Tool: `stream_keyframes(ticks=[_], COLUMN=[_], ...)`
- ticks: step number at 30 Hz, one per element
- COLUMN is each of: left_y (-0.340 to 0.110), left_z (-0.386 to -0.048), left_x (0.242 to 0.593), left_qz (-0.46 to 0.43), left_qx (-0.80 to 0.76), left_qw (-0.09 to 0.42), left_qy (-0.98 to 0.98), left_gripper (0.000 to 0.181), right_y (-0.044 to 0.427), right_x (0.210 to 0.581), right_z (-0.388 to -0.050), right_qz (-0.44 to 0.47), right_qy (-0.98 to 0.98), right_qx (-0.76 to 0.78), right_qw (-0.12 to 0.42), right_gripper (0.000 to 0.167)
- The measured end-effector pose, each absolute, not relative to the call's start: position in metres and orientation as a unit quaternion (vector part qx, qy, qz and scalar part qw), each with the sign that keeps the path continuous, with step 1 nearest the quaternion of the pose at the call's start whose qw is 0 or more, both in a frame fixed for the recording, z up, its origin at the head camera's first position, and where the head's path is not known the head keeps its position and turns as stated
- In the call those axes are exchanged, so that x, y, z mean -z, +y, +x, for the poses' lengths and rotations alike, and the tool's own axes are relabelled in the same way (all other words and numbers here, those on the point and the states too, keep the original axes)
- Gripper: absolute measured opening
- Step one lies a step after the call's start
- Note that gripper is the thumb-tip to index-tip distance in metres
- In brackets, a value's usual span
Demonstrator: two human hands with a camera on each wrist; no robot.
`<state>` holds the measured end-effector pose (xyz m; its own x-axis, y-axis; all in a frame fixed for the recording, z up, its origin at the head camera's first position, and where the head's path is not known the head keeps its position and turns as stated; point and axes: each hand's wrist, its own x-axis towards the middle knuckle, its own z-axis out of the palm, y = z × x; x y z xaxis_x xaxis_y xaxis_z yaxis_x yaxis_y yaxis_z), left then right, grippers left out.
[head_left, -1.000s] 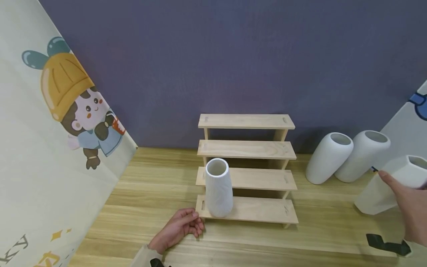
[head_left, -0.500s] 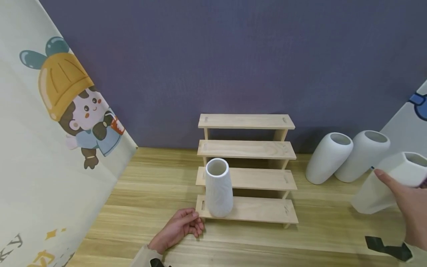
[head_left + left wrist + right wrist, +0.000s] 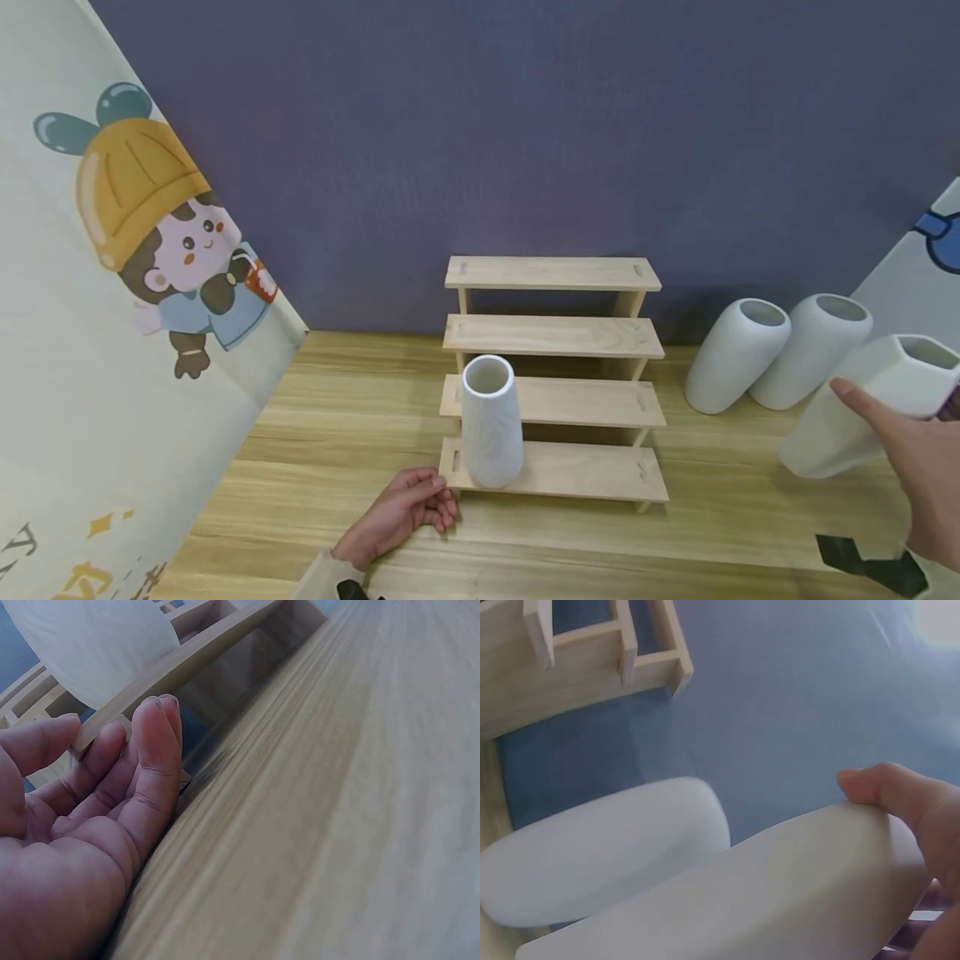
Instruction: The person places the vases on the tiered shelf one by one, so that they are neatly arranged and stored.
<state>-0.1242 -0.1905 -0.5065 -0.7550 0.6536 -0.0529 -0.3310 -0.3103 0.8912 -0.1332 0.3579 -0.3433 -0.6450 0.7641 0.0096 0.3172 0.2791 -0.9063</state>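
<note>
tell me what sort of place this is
Perhaps a staged display corner, judging by the stepped shelf, the plain blue wall behind it and the cartoon on the white wall.

A white faceted vase (image 3: 862, 408) is resting in the grip of the right hand (image 3: 918, 467), its angular, hollow mouth facing up; whether its base is touching the table (image 3: 352, 417) is unclear. Well to its left, a pale four-tier wooden stand (image 3: 555, 333) is standing on the table, its plank steps rising toward the back. The left hand (image 3: 408, 508) is pinching the lowest tier's front left corner, and that tier is carrying an upright, tapering, textured white vase (image 3: 492, 437) near its left end.
</note>
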Motion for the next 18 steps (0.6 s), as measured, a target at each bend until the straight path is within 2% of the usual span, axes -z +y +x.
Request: stream_keyframes(ticks=[7, 14, 18], left_y=[-0.19, -0.191, -0.19], left_z=[-0.125, -0.125, -0.125], left_x=[0.508, 0.507, 0.507], left_qz=[0.16, 0.153, 0.157], left_qx=[-0.795, -0.792, -0.792], left_qw=[0.308, 0.315, 0.309], left_qy=[0.498, 0.501, 0.502], left_gripper=[0.026, 0.027, 0.026], right_y=[0.346, 0.333, 0.329], right_x=[0.333, 0.321, 0.318], right_z=[-0.126, -0.126, -0.125], right_qz=[-0.329, -0.279, -0.266], right_qy=[-0.77, -0.758, -0.773], right_qx=[-0.501, -0.522, -0.512], right_qw=[0.219, 0.274, 0.264], right_gripper=[0.075, 0.074, 0.078])
